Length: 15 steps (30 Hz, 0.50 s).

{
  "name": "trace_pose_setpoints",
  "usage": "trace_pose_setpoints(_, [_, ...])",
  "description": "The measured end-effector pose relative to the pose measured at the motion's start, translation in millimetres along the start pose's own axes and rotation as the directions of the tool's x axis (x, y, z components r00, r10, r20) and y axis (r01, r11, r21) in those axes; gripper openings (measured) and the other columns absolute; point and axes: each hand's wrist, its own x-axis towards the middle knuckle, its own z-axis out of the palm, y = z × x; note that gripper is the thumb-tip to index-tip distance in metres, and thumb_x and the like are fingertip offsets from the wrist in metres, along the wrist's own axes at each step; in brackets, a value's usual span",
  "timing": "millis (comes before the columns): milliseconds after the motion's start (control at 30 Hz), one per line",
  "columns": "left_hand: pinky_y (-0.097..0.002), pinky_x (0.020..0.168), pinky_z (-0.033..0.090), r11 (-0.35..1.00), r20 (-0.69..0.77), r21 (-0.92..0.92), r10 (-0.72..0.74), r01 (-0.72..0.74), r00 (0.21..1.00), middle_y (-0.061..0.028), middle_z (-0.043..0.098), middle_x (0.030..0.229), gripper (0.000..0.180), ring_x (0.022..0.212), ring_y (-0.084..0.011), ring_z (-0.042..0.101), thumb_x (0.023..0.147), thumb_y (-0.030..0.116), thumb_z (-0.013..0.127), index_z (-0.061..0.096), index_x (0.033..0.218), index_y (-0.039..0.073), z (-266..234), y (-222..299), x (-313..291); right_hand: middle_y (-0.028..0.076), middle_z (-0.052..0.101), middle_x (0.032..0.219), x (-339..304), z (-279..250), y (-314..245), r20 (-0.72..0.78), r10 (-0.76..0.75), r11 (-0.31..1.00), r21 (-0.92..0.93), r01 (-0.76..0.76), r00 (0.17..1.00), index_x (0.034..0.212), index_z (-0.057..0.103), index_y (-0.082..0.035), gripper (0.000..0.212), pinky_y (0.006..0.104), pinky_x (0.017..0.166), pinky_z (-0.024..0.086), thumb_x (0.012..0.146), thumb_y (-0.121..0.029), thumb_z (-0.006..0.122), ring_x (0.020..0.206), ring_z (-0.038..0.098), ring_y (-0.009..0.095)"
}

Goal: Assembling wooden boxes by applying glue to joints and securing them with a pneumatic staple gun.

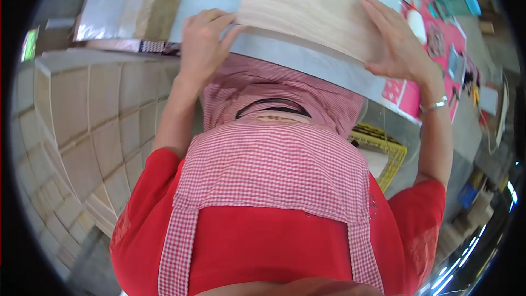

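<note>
A pale wooden board [307,11] with light grain lies across the table in front of me, reaching the picture's top edge. My left hand [205,38] is at its left end, thumb and fingertips against the near corner. At the right end, my right hand [402,44] grips the board's short edge, fingers stretched along it and the thumb at the near corner. The board's underside is hidden.
More wooden pieces [167,0] lie at the table's far left. On the right, a pink mat [438,66] carries a white bottle [416,24], a teal cup [463,4] and small tools. Stacked wooden boxes [98,104] stand left of me; a yellow-patterned frame [397,156] is below the table.
</note>
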Motion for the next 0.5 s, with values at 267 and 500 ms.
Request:
trace_pose_setpoints(267, [-0.0370, 0.081, 0.042, 0.995, 0.128, 0.087, 0.040, -0.051, 0.991, -0.0071, 0.069, 0.090, 0.020, 0.087, -0.0251, 0.063, 0.085, 0.020, 0.073, 0.075, 0.098, 0.005, -14, 7, 10, 0.018, 0.034, 0.154, -3, 8, -2, 0.024, 0.034, 0.995, -0.100, -0.031, 0.999, 0.152, 0.030, -0.012, 0.109, 0.0462, 0.118, 0.029, 0.057, -0.021, 0.083, 0.141, 0.035, 0.036])
trace_pose_setpoints(500, [-0.0372, 0.077, 0.042, 0.996, 0.165, 0.068, 0.039, -0.051, 0.985, -0.0059, 0.069, 0.086, 0.019, 0.083, -0.0228, 0.062, 0.085, 0.022, 0.072, 0.075, 0.092, 0.005, -16, 10, 17, 0.018, 0.038, 0.151, -6, 19, 3, -0.060, 0.000, 0.989, -0.148, -0.009, 0.998, 0.146, 0.038, -0.009, 0.094, 0.0445, 0.114, 0.034, 0.064, -0.026, 0.081, 0.135, 0.042, 0.038])
